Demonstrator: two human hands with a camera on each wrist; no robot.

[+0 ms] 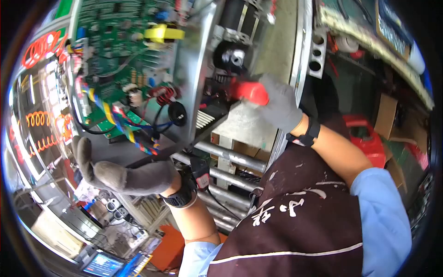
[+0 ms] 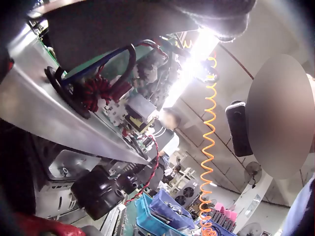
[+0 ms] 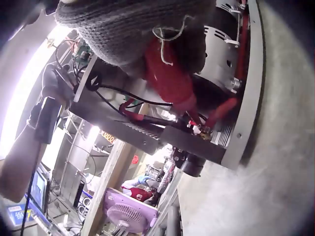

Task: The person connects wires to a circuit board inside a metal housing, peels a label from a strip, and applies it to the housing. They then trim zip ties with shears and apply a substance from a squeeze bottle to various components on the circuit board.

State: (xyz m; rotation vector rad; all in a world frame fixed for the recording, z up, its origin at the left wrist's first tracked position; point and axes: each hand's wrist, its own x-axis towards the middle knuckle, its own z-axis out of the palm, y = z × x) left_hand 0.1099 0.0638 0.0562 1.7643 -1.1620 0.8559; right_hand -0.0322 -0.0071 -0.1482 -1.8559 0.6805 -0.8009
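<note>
My gloved right hand (image 1: 282,104) grips a red-handled tool (image 1: 251,91). In the right wrist view the tool (image 3: 170,81) tapers toward a small brass-coloured fitting (image 3: 202,132) near the corner of a metal chassis (image 1: 200,78); its exact kind is unclear. My gloved left hand (image 1: 134,177) lies along the chassis's near lower edge, thumb and fingers spread apart. Above it in the head view are a green circuit board (image 1: 115,55), a bundle of coloured wires (image 1: 108,113) and a red-wound coil (image 1: 164,94). A black cylindrical motor-like part (image 1: 233,55) sits beyond the chassis wall.
Metal rollers (image 1: 235,157) run beneath the chassis. A black device (image 1: 200,173) with a cable hangs near my left wrist. A red case (image 1: 367,141) and a cardboard box (image 1: 401,122) lie at right. Orange coiled hoses (image 2: 209,128) hang beyond; a purple fan (image 3: 128,214) stands below.
</note>
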